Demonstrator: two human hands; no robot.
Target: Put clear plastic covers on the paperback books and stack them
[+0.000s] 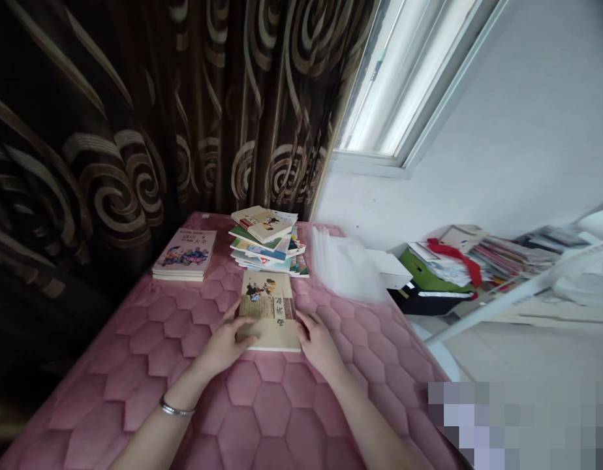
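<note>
A tan paperback book [268, 312] lies flat on the pink quilted surface in front of me, its cover print turned sideways. My left hand [228, 341] grips its left edge, thumb over the cover and fingers along the side. Against the right edge, my right hand [318, 339] holds the book with bent fingers; its fingertips are partly hidden beside the edge. Just behind the book stands an uneven stack of books [267, 245], topped by another tan book [263, 224]. Farther left, a white-covered book with a colourful drawing [186, 251] tops a small neat pile.
Right of the stack lies translucent plastic sheeting [348, 267], beside a white box [389, 267]. Beyond the bed's right edge are a green-and-black bin [429, 277] heaped with papers and a white curved frame [514, 300]. A dark patterned curtain [223, 104] hangs behind.
</note>
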